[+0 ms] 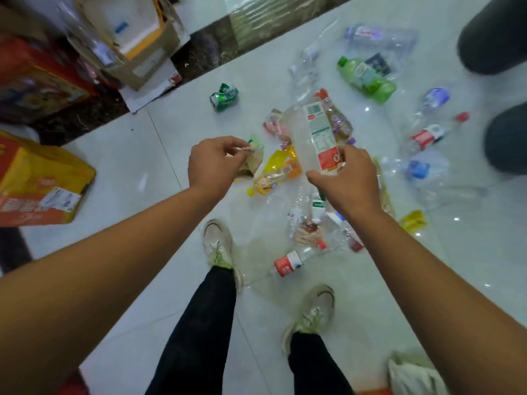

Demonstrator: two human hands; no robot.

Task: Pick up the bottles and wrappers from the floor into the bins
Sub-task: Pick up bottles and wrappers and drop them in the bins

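A person is clearing a littered tile floor (142,172), the left hand (212,163) pinching a crumpled wrapper (252,159) and the right hand (350,181) gripping a clear labelled bottle (316,138) above the pile. Most bottles and wrappers are lying scattered underfoot, suggesting the job is barely beginning.

Slim black trousers (199,323) cover both legs, toward 6 o'clock in the view. The left shoe (217,243), at 6 o'clock, and the right shoe (313,312), nearer 5 o'clock, are worn off-white sneakers with pale green laces and a dark curved stripe. The left hand (212,163) and right hand (349,183) are bare, as are the forearms at 8 and 4 o'clock.
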